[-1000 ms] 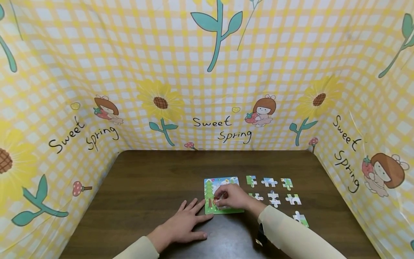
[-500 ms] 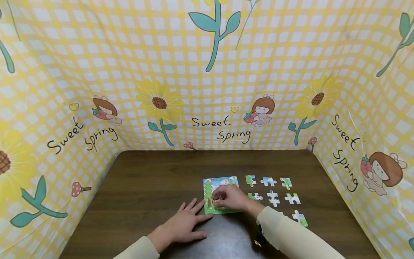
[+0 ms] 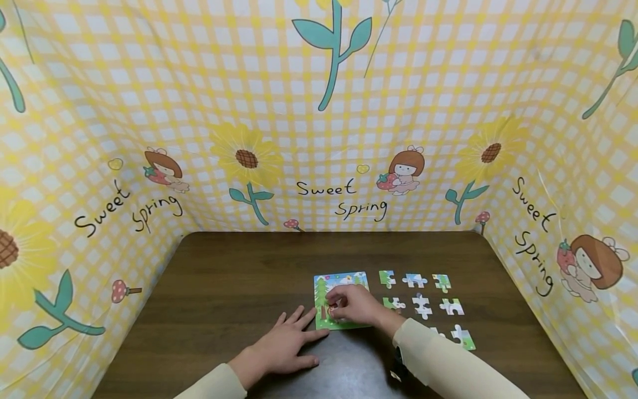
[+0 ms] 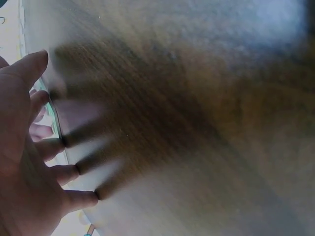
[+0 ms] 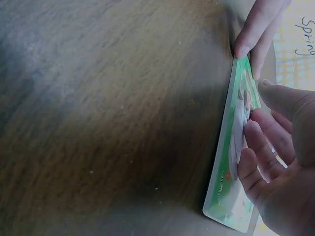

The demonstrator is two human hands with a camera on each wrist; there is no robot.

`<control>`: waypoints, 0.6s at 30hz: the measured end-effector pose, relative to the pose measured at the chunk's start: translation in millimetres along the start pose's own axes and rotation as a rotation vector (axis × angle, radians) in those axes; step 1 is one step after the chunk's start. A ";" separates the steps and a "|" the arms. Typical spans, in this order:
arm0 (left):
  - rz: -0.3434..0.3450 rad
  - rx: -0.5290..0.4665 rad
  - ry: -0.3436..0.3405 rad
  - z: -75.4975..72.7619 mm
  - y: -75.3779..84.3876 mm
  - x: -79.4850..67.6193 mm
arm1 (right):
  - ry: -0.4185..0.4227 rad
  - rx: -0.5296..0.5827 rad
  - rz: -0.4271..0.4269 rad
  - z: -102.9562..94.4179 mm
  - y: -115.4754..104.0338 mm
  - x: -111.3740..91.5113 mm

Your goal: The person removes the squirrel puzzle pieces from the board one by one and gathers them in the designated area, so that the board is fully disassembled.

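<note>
A colourful puzzle board (image 3: 319, 282) with green trees and a green lower border lies on the table. My left hand (image 3: 281, 343) rests flat with spread fingers, its fingertips at the board's left and lower-left edge. My right hand (image 3: 356, 305) is over the board's middle with bent fingers, its fingertips down on the picture. In the right wrist view, several fingers (image 5: 248, 162) touch the surface of the board (image 5: 221, 189), and the thumb is at its far side. I cannot tell whether a piece is between the right fingertips. The left wrist view shows the left fingers (image 4: 81, 199) on the wood.
Right of the board, loose puzzle pieces lie in rows, among them a green corner piece (image 3: 386, 279), a white-and-blue piece (image 3: 415, 280) and a lower-right piece (image 3: 463, 337). The right sleeve (image 3: 443, 354) partly covers the lowest row. A checked yellow cloth (image 3: 319, 138) surrounds the brown table (image 3: 239, 266).
My right hand has shifted slightly left over the board, its fingers working at the same spot. A piece in the lowest row shows more beside the sleeve. The left hand stays still.
</note>
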State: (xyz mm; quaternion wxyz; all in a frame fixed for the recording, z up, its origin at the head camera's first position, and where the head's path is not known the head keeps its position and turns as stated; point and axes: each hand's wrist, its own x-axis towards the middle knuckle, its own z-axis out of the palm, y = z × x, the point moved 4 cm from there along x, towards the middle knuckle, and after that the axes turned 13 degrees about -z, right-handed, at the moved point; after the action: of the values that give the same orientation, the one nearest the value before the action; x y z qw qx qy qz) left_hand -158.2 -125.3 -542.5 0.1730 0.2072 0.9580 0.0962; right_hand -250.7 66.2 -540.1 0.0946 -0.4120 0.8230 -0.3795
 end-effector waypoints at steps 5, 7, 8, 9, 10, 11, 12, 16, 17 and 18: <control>-0.003 -0.002 -0.002 -1.7 1.3 -1.3 | 0.000 -0.045 -0.021 1.5 -0.7 4.7; -0.005 -0.005 -0.004 -1.9 1.4 -1.1 | -0.002 -0.052 -0.029 1.9 -2.2 6.2; -0.006 -0.007 -0.007 -1.6 1.2 -0.9 | -0.002 -0.049 -0.032 2.3 -2.9 6.8; -0.009 -0.009 -0.010 -1.3 1.0 -0.8 | 0.000 -0.046 -0.036 2.6 -3.6 7.3; -0.012 -0.012 -0.013 -1.0 0.9 -0.8 | 0.003 -0.043 -0.036 2.9 -4.2 7.4; -0.014 -0.016 -0.017 -0.8 0.8 -0.8 | 0.006 -0.034 -0.031 3.1 -4.4 7.4; -0.015 -0.018 -0.019 -0.7 0.7 -0.6 | 0.009 -0.026 -0.028 3.2 -4.6 7.4; -0.016 -0.011 -0.020 -0.6 0.8 -0.6 | 0.016 -0.005 -0.021 3.5 -4.5 7.0; -0.015 -0.008 -0.019 -0.5 0.7 -0.5 | 0.017 -0.003 -0.017 3.4 -4.5 7.1; -0.015 -0.005 -0.018 -0.4 0.6 -0.5 | 0.017 -0.002 -0.018 3.4 -4.6 7.3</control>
State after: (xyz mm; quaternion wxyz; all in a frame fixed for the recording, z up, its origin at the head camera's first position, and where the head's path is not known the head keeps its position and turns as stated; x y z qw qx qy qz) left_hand -157.7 -125.0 -541.8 0.1827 0.2003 0.9578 0.0953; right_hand -251.0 57.2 -538.1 0.0839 -0.4163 0.8205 -0.3828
